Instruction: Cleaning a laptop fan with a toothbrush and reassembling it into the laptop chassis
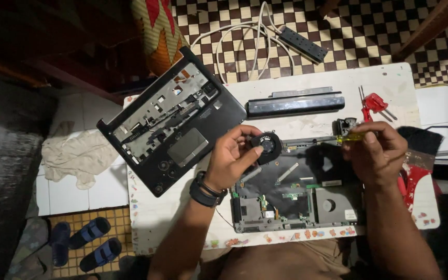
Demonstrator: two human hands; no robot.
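My left hand [232,155] holds a small round black cooling fan [267,147] just above the open laptop base [291,199], which lies on the white table [156,218] with its circuit board exposed. A dark watch sits on that wrist. My right hand [377,153] grips a yellow-handled screwdriver [349,137] whose thin shaft runs left toward the fan. The hand hovers over the base's right rear corner.
The removed laptop top cover [172,122] with touchpad lies at an angle on the table's left. A long black battery [295,103] lies at the back. Red-handled pliers [374,103] rest far right. A power strip [303,44] and white cable lie on the checkered floor. Sandals [86,243] sit lower left.
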